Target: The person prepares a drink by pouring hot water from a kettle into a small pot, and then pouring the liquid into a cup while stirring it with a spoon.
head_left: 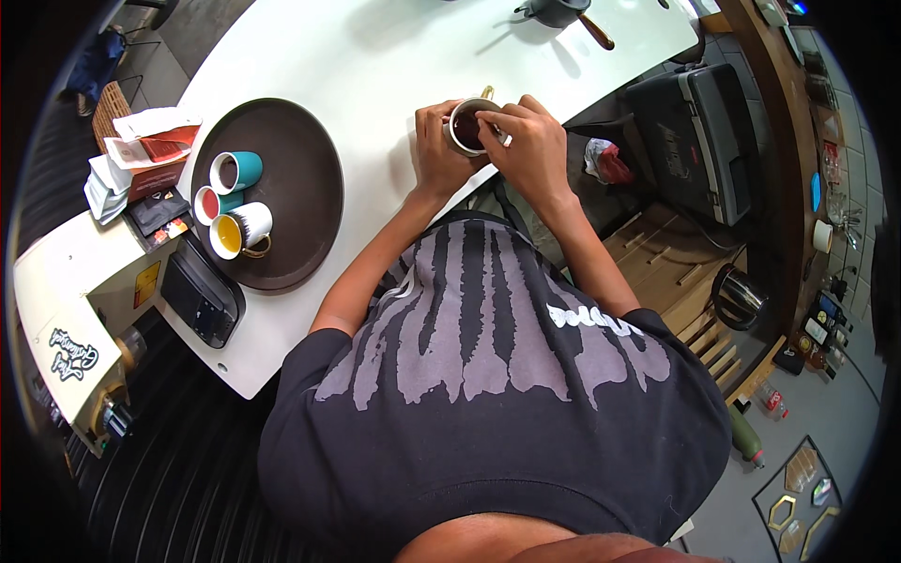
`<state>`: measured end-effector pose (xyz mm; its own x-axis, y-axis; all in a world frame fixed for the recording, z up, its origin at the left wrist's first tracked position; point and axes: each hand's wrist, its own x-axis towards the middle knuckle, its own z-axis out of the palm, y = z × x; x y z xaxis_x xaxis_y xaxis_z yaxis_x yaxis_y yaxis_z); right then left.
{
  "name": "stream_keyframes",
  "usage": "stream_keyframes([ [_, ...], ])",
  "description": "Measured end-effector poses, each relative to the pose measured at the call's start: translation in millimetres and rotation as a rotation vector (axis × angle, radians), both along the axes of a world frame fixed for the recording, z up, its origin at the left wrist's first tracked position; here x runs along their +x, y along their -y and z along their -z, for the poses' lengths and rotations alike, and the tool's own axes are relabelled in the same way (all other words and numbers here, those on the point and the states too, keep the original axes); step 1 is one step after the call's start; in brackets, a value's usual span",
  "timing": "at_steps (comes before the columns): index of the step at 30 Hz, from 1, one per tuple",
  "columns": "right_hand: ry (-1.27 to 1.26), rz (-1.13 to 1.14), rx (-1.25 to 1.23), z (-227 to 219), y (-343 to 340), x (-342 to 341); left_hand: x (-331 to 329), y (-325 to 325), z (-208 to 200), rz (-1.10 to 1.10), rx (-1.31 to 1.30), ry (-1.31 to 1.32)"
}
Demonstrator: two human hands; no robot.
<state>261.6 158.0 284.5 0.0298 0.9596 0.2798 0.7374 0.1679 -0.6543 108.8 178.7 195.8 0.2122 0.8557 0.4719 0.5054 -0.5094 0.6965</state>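
A white mug [452, 137] with a dark inside and a gold-coloured handle stands upright at the near edge of the white table. My left hand [441, 150] wraps round its left side. Over the mug's opening, my right hand [532, 155] has its fingertips pinched together at the right of the rim. Whatever those fingers hold, if anything, is too small to make out; a bit of white shows beside them.
Left of my hands, a round dark tray [305, 178] bears a teal cup [248, 169], a smaller teal cup [228, 201] and a black-and-white mug [258, 221]. A card terminal [202, 296] lies beyond it. A grey pot [556, 11] with a wooden handle sits at the far side.
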Motion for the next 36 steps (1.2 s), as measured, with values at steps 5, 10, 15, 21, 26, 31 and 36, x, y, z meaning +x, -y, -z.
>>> stream_keyframes([
  [5,-0.035,0.050,-0.051,-0.6,-3.5,-1.8,1.0,3.0,-0.4,-0.012,-0.064,0.006],
  [10,-0.056,-0.066,-0.125,-6.3,-8.0,9.9,0.8,2.1,2.6,-0.030,-0.156,0.011],
  [15,0.013,-0.227,-0.110,-9.0,-11.3,23.9,-1.9,-0.4,4.3,-0.009,-0.112,-0.030],
  [21,0.158,-0.347,-0.011,-9.7,-16.3,39.5,1.6,-2.4,-3.1,0.090,-0.024,-0.001],
  [26,0.100,-0.373,-0.052,-13.3,-10.0,38.4,0.3,-1.3,-1.3,0.074,-0.021,0.016],
  [31,0.112,-0.325,-0.029,-10.1,-3.0,34.1,0.5,-0.4,-2.4,0.037,0.044,0.003],
  [36,0.106,-0.239,0.022,-3.2,-0.8,30.6,1.5,-1.1,-2.8,0.033,0.085,-0.003],
])
